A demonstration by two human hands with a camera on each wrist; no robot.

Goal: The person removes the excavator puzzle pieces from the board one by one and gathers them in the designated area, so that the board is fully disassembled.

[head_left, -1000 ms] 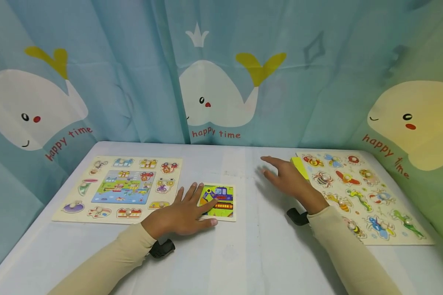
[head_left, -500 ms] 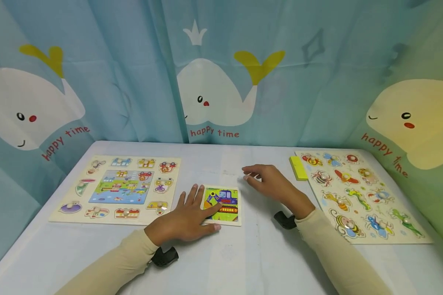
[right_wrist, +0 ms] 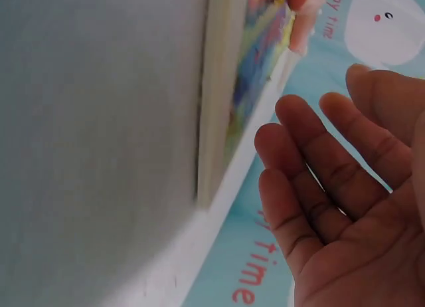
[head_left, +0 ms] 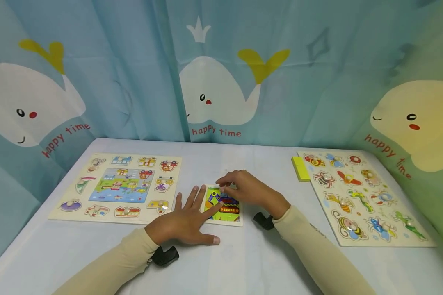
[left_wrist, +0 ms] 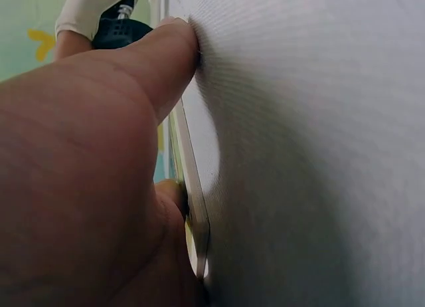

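A small square jigsaw puzzle (head_left: 229, 209) with a purple and red construction vehicle on bright green lies in a pale frame near the table's middle. Fingers spread, my left hand (head_left: 186, 221) rests at its left side, with the index finger across the picture. In the left wrist view, the thumb lies apart from the frame's edge (left_wrist: 192, 181). My right hand (head_left: 251, 189) is over the puzzle's upper right corner and hides part of it. Its fingers are loosely bent and hold nothing in the right wrist view, beside the puzzle (right_wrist: 249, 98).
At left lies a knob puzzle board (head_left: 107, 162) with vehicles around a town picture. An insect knob puzzle board (head_left: 334, 233) lies at right, with a yellow block (head_left: 300, 169) against its left edge. A blue whale curtain (head_left: 140, 82) stands behind the table.
My right hand has moved left from beside the yellow block to above the small puzzle. The left hand stays at the puzzle, its thumb now spread lower, away from the frame.
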